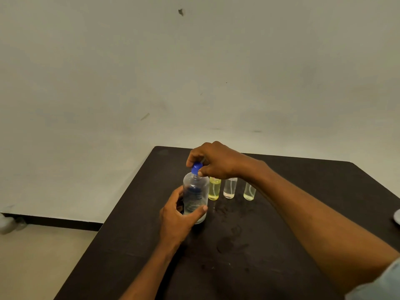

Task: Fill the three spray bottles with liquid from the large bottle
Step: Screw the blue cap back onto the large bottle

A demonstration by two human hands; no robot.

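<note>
One pale wall [108, 61] fills the upper half of the frame. A dark table [238, 256] spreads across the lower right, its top smeared with wet marks, and a strip of floor [43, 256] shows at lower left. Near the middle a clear bottle [195, 191] stands upright on the table. The left hand [175, 217] wraps its lower body from the left, thumb across the front. The right hand [216, 161] reaches over from the right to the bottle's top. Just right of the bottle stand a yellow sprayer [214, 189], a pink sprayer [229, 188] and a green sprayer [249, 191] in a row, tops hidden behind that hand and wrist. The blue cap [195, 167] sits tilted at the bottle's neck, pinched by the right hand's fingers; whether it is seated I cannot tell.
</note>
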